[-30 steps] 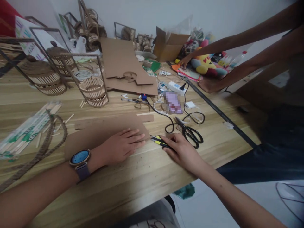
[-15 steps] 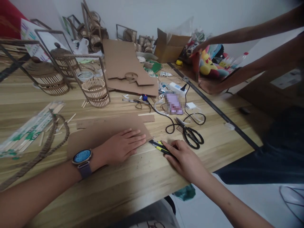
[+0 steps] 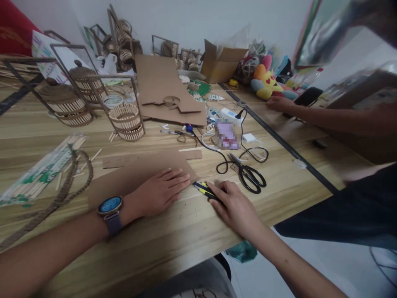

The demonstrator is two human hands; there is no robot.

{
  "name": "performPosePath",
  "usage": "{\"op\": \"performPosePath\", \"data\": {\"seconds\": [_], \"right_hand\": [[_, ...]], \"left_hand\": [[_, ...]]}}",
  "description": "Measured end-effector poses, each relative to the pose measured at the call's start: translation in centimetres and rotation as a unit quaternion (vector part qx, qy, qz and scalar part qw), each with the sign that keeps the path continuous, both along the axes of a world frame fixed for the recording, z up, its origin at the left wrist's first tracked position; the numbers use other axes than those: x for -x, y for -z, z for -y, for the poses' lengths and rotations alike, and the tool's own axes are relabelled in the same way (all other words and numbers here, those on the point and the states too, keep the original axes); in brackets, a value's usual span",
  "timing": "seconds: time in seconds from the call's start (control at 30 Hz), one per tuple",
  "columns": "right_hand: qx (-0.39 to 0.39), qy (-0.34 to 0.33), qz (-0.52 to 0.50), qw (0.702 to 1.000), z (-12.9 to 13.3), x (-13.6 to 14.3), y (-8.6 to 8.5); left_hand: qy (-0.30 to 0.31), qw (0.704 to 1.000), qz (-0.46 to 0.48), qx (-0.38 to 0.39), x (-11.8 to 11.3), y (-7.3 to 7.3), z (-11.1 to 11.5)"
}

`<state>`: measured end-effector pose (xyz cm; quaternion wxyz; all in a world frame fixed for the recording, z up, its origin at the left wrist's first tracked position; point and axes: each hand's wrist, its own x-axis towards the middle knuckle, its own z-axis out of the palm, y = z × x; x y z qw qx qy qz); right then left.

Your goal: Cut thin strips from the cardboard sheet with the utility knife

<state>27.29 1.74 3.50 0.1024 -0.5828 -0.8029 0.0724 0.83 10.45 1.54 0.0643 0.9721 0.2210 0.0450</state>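
Observation:
My left hand (image 3: pixel 163 189) lies flat on a brown cardboard piece (image 3: pixel 124 178), fingers spread and pointing right. In my right hand (image 3: pixel 232 205) is a black and yellow utility knife (image 3: pixel 206 191), its tip at the right corner of the cardboard. A narrow cardboard strip (image 3: pixel 113 162) lies along the far side of that piece. Black-handled scissors (image 3: pixel 249 176) rest on the table just beyond my right hand.
Bundled sticks (image 3: pixel 43 174) and a coiled brown strip lie left. Small slatted buckets (image 3: pixel 125 122) and a larger cardboard sheet (image 3: pixel 158 78) stand or lie farther back. Cables and a power strip (image 3: pixel 231 116) are at centre right. Another person's arm (image 3: pixel 328 120) reaches in from the right.
My right hand and the knife have shifted slightly left. My left hand stays on the cardboard. At the right, the other person's arms have moved, and the box-like thing they held has left the plush toys.

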Motion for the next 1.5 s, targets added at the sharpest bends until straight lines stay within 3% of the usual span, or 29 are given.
{"op": "performPosePath", "data": {"seconds": [0.1, 0.3, 0.7, 1.5], "right_hand": [[0.011, -0.007, -0.010, 1.000, -0.5, -0.2, -0.2], [0.012, -0.013, -0.018, 1.000, -0.8, -0.5, -0.4], [-0.018, 0.000, 0.013, 1.000, 0.5, 0.3, -0.1], [0.002, -0.063, -0.008, 0.998, 0.1, -0.4, -0.4]], "left_hand": [[-0.009, 0.999, 0.040, 0.002, 0.4, 0.0, 0.3], [0.083, 0.994, 0.072, -0.004, 2.2, -0.2, -0.4], [0.045, 0.998, 0.034, -0.006, 2.0, -0.1, -0.1], [0.037, 0.999, 0.023, 0.012, 2.0, 0.0, 0.0]]}}
